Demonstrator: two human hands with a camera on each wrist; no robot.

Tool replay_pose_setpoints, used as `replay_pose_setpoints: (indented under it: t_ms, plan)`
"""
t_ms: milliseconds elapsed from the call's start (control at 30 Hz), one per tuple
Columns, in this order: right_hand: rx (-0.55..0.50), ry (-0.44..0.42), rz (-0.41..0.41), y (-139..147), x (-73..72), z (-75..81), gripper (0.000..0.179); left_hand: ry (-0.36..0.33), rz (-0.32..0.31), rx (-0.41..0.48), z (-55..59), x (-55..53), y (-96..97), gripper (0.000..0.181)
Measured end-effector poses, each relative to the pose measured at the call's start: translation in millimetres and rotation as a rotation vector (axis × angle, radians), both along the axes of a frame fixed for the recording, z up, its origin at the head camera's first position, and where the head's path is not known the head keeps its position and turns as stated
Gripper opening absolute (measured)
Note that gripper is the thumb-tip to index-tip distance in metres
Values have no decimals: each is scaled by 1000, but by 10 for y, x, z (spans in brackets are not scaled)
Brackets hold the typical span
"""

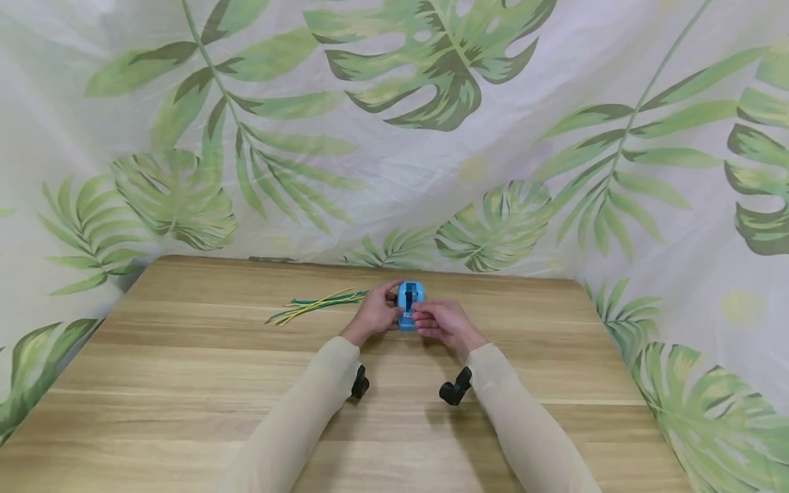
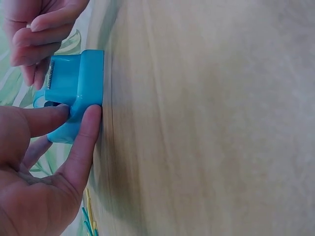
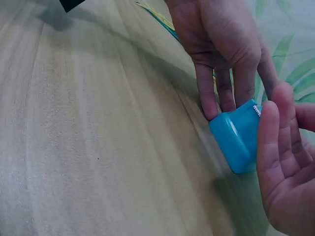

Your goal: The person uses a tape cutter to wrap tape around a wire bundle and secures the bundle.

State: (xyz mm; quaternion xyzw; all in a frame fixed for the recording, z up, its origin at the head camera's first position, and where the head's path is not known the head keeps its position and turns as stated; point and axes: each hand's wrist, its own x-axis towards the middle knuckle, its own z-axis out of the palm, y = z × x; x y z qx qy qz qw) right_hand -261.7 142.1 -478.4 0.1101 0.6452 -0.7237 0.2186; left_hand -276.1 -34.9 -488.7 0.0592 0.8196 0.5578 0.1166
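Observation:
A blue tape dispenser (image 1: pixel 407 322) stands on the wooden table between both hands. Its serrated cutter shows as a toothed edge in both wrist views. My left hand (image 1: pixel 374 310) grips the dispenser from the left; in the left wrist view, the thumb and a finger lie against its blue body (image 2: pixel 91 78). Over the dispenser's near right side is my right hand (image 1: pixel 448 322), its fingers bent and the tips close to the cutter (image 3: pixel 256 111). I cannot tell whether the right fingertips pinch any tape.
Several yellow and green thin strands (image 1: pixel 320 303) lie in a loose bunch left of the left hand. The wooden table (image 1: pixel 246 383) ends at a leaf-patterned cloth (image 1: pixel 394 171) just behind the dispenser. A black wrist mount (image 1: pixel 455 389) hangs below the right forearm.

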Motion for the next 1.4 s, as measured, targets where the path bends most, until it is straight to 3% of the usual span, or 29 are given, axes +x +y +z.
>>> replay_pose_setpoints:
  t_ms: [467, 1033, 1400]
  plan:
    - [-21, -54, 12, -3, 22, 1, 9, 0, 5, 1, -7, -2, -1, 68]
    - [8, -45, 10, -6, 109, 69, 26, 31, 30, -38, 38, 26, 24, 66]
    - [-17, -42, 21, 15, 148, 33, 23, 29, 33, -40, 18, 24, 24, 67]
